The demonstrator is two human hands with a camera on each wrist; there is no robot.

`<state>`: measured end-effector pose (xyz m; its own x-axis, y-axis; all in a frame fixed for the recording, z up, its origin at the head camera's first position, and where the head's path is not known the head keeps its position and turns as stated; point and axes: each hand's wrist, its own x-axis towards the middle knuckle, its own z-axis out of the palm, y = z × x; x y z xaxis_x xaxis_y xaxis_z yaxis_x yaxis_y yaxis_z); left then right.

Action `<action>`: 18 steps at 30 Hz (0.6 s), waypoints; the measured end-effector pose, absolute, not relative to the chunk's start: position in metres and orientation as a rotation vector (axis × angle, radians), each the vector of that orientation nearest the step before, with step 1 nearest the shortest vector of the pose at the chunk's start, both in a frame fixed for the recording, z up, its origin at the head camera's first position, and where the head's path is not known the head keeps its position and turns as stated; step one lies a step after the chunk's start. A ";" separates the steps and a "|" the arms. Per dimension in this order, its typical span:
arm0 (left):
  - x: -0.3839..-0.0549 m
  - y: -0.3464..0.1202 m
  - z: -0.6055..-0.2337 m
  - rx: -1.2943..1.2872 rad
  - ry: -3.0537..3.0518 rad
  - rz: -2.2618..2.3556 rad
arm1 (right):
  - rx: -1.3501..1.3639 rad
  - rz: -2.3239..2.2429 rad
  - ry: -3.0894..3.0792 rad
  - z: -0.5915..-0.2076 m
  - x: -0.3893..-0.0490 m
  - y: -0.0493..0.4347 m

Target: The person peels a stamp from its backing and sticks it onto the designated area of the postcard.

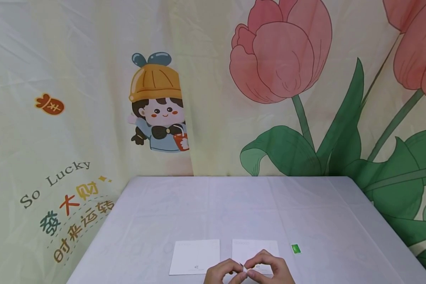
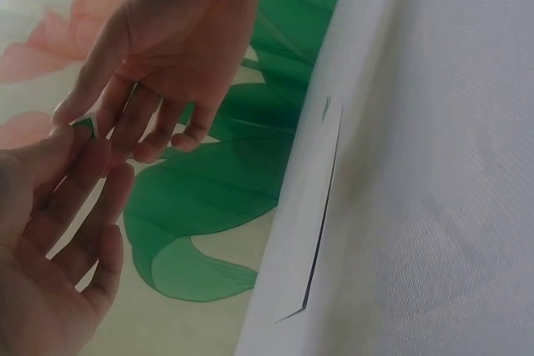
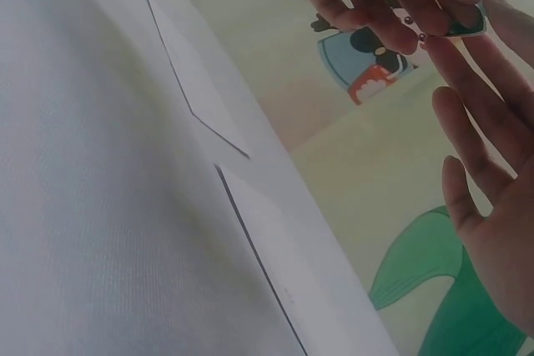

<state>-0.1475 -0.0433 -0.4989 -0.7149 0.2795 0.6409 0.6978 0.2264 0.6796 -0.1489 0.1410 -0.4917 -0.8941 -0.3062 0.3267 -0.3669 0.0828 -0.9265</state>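
While your left hand and right hand meet at the bottom centre of the head view, each has thumb and forefinger pinched on the green piece between them. Beyond them on the table lie your left card, the right card, partly hidden by your fingers, and, farther right, a green tag.

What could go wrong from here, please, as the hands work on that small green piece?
The small green piece is pinched at the fingertips of the left hand and right hand, so it might slip or tear.

The other green piece lies beside the right white card, near the right hand, and could perhaps be brushed aside.
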 end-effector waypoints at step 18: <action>-0.149 -0.047 -0.501 -0.970 -2.071 -1.464 | 0.844 1.951 -2.190 -0.498 -0.151 0.142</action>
